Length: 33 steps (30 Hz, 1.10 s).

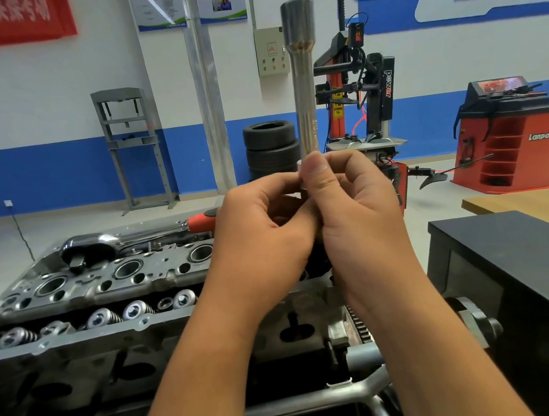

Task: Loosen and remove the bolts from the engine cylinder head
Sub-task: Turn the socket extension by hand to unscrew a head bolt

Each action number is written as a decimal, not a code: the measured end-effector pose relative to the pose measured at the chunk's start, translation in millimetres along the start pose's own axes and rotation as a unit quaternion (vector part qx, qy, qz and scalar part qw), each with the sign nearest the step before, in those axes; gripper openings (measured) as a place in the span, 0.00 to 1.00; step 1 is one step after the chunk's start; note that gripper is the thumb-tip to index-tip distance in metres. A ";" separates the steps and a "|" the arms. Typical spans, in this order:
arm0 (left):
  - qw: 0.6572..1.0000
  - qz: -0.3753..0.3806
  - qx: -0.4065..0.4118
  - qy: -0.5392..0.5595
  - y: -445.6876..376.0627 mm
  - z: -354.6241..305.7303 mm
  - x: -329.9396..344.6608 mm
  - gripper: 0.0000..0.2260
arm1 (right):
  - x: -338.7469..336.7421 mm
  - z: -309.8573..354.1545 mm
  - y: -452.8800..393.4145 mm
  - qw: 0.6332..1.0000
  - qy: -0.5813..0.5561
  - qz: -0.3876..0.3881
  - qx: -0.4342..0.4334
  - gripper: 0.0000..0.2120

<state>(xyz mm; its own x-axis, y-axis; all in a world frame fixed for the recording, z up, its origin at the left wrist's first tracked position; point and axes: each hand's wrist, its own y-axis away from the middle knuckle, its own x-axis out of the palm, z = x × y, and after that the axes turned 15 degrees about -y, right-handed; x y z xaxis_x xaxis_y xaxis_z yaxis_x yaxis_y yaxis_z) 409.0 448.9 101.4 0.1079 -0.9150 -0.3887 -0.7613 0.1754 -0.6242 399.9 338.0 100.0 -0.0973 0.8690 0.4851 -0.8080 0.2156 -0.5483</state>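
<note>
- The cylinder head fills the lower left of the frame, its long axis running from the left edge toward the centre, with open round bores along the top and a row of valve springs below them.
- I can't pick out a bolt still seated in it from here; the right end of the head is hidden behind your hands.
- The ratchet wrench lies on the far edge of the head, chrome end to the left, red grip pointing right and disappearing behind your left hand.
- You hold a long socket extension upright in the middle of the frame, its wider end at the top, its lower end buried between your fingers.
- Your left hand is curled around the bottom of that bar; your right hand pinches it just above, thumb on the front.
- What sits at the lower end of the bar is covered, so I can't tell whether a bolt is caught there.
- My judgement: the wrench is just left of your left hand, so that hand is the nearer one to fetch it, and the head lies below and left of both.
- A black box and a wooden desk are at the right edge.
</note>
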 end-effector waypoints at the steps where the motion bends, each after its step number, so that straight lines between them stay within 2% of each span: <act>1: 1.000 0.008 -0.002 0.005 0.3 -1.2 0.4 0.09 | -0.4 -0.1 -0.5 1.000 -0.003 0.000 0.001 0.11; 6: 1.000 0.001 -0.020 -0.008 0.4 -3.3 1.0 0.05 | -0.4 1.1 -0.9 0.999 -0.044 -0.003 0.017 0.12; 13: 0.998 -0.023 -0.023 -0.051 -0.1 -1.2 1.9 0.03 | -0.1 -1.5 -2.0 0.999 -0.035 0.006 -0.007 0.15; 17: 0.998 -0.015 -0.005 -0.067 1.5 -6.4 3.2 0.11 | -0.4 -2.1 -2.8 1.000 -0.014 0.003 -0.010 0.13; 20: 0.996 -0.026 0.007 -0.087 1.7 -7.7 4.0 0.12 | -0.2 -1.2 -3.3 1.000 -0.010 -0.003 -0.005 0.12; 28: 0.994 -0.046 0.002 -0.104 1.4 -7.3 4.8 0.14 | 0.6 -2.4 -2.3 1.000 -0.015 0.006 -0.015 0.18; 33: 0.993 -0.054 0.007 -0.102 2.0 -7.6 5.9 0.13 | 0.9 -1.3 -3.0 1.000 -0.007 0.003 -0.012 0.15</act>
<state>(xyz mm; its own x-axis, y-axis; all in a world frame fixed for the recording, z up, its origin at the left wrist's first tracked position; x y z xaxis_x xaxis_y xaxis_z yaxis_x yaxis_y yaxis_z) 403.2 441.1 103.0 0.3168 -0.8358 -0.4485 -0.7301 0.0870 -0.6778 403.0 338.6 101.2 -0.1111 0.8642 0.4907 -0.7932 0.2204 -0.5677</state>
